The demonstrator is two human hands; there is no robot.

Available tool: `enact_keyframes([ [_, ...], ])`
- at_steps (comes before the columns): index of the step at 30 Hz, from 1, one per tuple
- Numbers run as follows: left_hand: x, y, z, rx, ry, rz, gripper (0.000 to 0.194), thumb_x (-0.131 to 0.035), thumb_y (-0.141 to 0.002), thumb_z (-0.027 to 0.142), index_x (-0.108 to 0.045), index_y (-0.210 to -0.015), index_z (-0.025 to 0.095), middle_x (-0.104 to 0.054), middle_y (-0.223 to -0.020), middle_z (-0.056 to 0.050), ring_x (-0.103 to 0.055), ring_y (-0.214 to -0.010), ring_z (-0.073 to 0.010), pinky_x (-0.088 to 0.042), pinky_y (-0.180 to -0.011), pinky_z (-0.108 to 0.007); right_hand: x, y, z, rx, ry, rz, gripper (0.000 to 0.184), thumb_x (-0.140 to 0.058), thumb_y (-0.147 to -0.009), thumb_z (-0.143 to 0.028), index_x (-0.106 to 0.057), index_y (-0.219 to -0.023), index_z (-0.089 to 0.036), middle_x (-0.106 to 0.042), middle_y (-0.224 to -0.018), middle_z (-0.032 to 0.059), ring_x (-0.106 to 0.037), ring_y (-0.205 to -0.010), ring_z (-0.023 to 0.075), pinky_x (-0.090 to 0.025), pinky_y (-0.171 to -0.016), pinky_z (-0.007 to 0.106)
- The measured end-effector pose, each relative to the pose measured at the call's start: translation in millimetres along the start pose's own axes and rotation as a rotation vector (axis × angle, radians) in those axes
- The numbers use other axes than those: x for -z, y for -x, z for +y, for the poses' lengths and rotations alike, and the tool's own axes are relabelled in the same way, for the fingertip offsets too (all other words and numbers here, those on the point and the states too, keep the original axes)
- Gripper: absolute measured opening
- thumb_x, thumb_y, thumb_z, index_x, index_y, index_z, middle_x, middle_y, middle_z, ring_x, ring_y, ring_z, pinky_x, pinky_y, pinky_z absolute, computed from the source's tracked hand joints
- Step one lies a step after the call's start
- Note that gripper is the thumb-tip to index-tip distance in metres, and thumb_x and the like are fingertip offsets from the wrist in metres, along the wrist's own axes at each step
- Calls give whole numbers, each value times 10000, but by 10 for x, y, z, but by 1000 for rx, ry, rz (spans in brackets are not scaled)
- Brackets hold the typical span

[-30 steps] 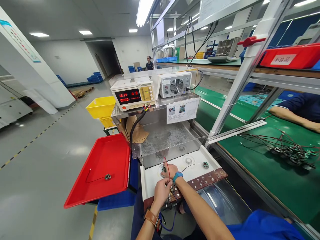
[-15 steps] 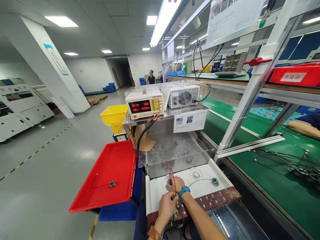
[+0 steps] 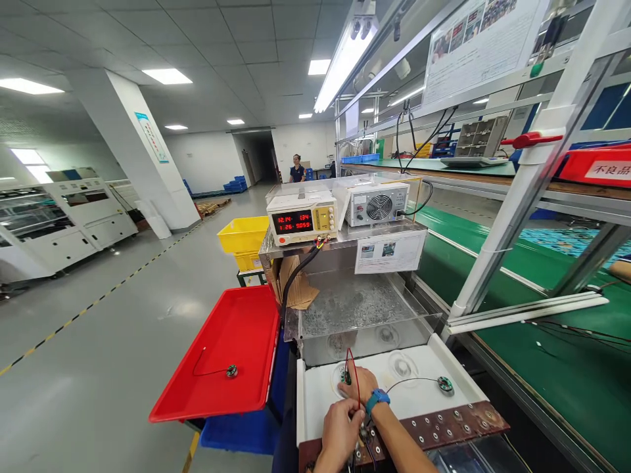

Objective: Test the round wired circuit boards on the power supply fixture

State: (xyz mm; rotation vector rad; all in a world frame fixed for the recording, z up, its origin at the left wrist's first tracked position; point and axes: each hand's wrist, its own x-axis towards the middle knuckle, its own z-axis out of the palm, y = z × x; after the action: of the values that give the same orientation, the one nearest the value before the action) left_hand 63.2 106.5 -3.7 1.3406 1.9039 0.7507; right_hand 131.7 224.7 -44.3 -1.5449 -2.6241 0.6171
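My left hand is closed in a pinch on thin wires at the near edge of a white fixture tray, by a brown terminal strip. My right hand, with a blue wristband, presses a small round circuit board with a red wire onto the tray; its fingers curl over it. A second round board with a black wire lies on the tray's right side. A power supply with red digits stands on the metal shelf behind.
A red tray at left holds one round board with a wire. A clear cover sits behind the fixture. Yellow bins, a fan-faced unit, a green conveyor bench at right, and a person far down the aisle.
The view has tilted upward, so hands and fixture sit lower in frame. The power supply's lower reading went from zeros to changing numbers. Both hands stay on the board and wires.
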Motion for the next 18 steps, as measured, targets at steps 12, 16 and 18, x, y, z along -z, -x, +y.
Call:
enact_keyframes([
  [12, 29, 14, 31, -5, 14, -17, 228, -528, -778, 257, -748, -835, 234, -762, -893, -24, -654, -903, -227, -424, -821, -292, 110, 61, -41, 10, -31, -7, 386, -568, -802, -384, -569, -1139, -196, -708, -1032, 107, -657, -973, 267, -417, -754, 297],
  [16, 26, 15, 43, 3, 0, -2, 227, -530, -774, 251, -746, -841, 226, -759, -902, -27, -647, -912, -225, -424, -819, -286, 114, 47, -58, -8, -32, -24, 360, -574, -791, -343, -581, -1123, -205, -708, -1038, 107, -654, -970, 265, -415, -748, 297],
  [18, 23, 12, 43, 3, 6, -7, 231, -526, -775, 247, -745, -842, 222, -760, -896, -25, -649, -899, -218, -427, -817, -279, 118, 46, -63, -17, -40, -25, 371, -583, -784, -339, -580, -1131, -209, -708, -1039, 103, -654, -970, 263, -412, -748, 294],
])
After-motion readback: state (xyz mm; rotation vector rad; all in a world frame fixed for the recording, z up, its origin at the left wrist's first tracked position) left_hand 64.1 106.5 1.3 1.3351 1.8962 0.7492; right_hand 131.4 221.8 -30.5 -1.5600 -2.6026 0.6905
